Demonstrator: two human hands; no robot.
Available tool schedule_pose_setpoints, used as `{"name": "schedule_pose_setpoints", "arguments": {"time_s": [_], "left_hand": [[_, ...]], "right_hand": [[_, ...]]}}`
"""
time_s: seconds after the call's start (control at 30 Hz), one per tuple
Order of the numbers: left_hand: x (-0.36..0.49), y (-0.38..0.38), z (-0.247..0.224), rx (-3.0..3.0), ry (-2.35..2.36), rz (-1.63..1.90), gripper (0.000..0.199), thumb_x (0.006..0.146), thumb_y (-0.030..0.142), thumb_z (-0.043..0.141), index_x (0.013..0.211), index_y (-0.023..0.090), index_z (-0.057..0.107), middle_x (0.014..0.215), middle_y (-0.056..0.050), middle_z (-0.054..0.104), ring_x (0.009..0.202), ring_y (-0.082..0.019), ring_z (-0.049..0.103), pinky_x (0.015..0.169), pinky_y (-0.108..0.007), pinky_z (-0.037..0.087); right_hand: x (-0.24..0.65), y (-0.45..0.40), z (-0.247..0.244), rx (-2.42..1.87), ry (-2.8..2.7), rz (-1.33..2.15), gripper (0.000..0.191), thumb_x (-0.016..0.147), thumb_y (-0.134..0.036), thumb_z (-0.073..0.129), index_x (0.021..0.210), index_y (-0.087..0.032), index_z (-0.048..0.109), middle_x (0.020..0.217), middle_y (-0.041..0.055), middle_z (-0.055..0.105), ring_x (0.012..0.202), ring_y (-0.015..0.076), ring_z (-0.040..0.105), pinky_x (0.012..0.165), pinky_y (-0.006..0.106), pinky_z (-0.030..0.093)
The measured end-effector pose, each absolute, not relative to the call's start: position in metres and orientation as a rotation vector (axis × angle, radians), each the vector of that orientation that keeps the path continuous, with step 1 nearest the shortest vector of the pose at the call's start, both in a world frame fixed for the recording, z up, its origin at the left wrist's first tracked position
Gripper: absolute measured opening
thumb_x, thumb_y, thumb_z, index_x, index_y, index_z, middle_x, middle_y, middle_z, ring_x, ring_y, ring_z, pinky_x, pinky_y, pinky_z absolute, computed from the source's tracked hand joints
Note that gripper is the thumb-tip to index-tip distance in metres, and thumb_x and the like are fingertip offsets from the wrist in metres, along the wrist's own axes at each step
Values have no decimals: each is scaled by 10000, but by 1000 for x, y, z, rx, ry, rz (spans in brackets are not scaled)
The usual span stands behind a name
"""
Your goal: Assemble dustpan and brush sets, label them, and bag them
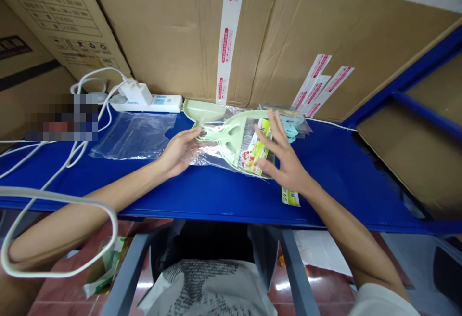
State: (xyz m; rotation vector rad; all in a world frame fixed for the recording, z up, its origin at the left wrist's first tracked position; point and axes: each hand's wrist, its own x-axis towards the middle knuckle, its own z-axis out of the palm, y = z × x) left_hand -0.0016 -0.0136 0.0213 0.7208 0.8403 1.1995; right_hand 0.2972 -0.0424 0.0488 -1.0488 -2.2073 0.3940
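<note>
A light green dustpan and brush set (231, 138) lies flat on the blue table inside a clear plastic bag, handle to the left and bristles to the right. My left hand (181, 151) holds its handle end, thumb and fingers closed around it. My right hand (285, 162) is open, fingers spread over the wide end and a yellow-green printed card (260, 148) on the bristles. Another similar card (290, 197) lies under my right wrist. Behind the set is another light green dustpan (204, 110). Past my right fingers are bagged pieces with light blue parts (291, 130).
Flat clear plastic bags (139, 133) lie left on the blue table (212, 195). A white power strip (168, 103) with plugs stands behind them. White cables (59, 174) loop across the left side, one over my left forearm. Cardboard (173, 32) walls the back.
</note>
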Motion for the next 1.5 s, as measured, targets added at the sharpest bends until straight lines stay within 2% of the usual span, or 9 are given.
{"name": "schedule_pose_setpoints", "arguments": {"time_s": [0.1, 0.2, 0.33, 0.5, 0.7, 1.0, 1.17, 1.3, 1.5], "left_hand": [[0, -13, 25, 704, 790, 1216, 240, 1046, 189, 611, 1133, 51, 787, 1138, -208, 823, 1036, -307, 826, 985, -472, 694], [2, -14, 27, 686, 781, 1202, 242, 1045, 175, 595, 1098, 42, 791, 1120, -214, 826, 1064, -321, 825, 1028, -486, 682], [3, -15, 24, 717, 753, 1185, 190, 1013, 142, 633, 1071, 56, 792, 1036, -191, 833, 1053, -330, 830, 1035, -505, 678], [0, -12, 16, 797, 766, 1150, 96, 980, 165, 721, 930, 108, 779, 1020, -151, 824, 965, -308, 843, 976, -445, 704], [-5, -8, 16, 822, 837, 1121, 131, 986, 156, 700, 868, 117, 741, 875, -128, 795, 861, -300, 842, 907, -480, 720], [-9, -5, 25, 728, 830, 1162, 155, 1019, 155, 669, 878, 94, 692, 786, -108, 762, 759, -309, 838, 811, -528, 725], [-7, -7, 26, 700, 860, 1177, 177, 1043, 152, 637, 878, 99, 673, 775, -95, 760, 677, -250, 816, 677, -382, 720], [-6, -6, 23, 665, 864, 1202, 155, 1035, 166, 667, 891, 109, 661, 794, -91, 766, 699, -243, 822, 683, -352, 715], [-9, -4, 23, 665, 857, 1236, 148, 1048, 171, 636, 912, 115, 660, 770, -84, 761, 701, -238, 816, 667, -338, 704]], "right_hand": [[299, -38, 48, -1078, -1785, 526, 741, 1014, -697, 610, 1685, -419, 465, 1829, 0, 319, 1703, 373, 246, 1342, 649, 303], [298, -33, 45, -1075, -1462, 952, 730, 968, -627, 683, 1633, -373, 524, 1669, 56, 573, 1527, 376, 557, 1236, 621, 487], [289, -31, 40, -1070, -1247, 1486, 629, 906, -652, 675, 1399, -265, 720, 1352, 103, 796, 1343, 420, 704, 1095, 636, 596], [284, -31, 34, -1105, -1062, 1493, 463, 752, -490, 904, 1127, -255, 769, 1194, 90, 849, 1191, 403, 783, 1020, 585, 644], [285, -32, 37, -1093, -1061, 1466, 459, 612, -406, 1029, 967, -246, 785, 1095, 68, 863, 1029, 353, 823, 939, 533, 678], [288, -31, 36, -1147, -1022, 1387, 693, 513, -335, 1098, 1103, -247, 746, 968, 27, 855, 837, 257, 805, 658, 347, 641], [286, -33, 36, -1134, -1070, 1466, 550, 736, -605, 962, 1111, -255, 762, 1145, 67, 848, 976, 300, 813, 666, 379, 654], [287, -34, 34, -1111, -1138, 1546, 559, 767, -558, 936, 1209, -272, 747, 1223, 65, 833, 1045, 325, 806, 744, 423, 673], [290, -37, 39, -1079, -1240, 1226, 817, 823, -529, 875, 1534, -414, 490, 1347, 26, 762, 1011, 269, 782, 655, 357, 646]]}}
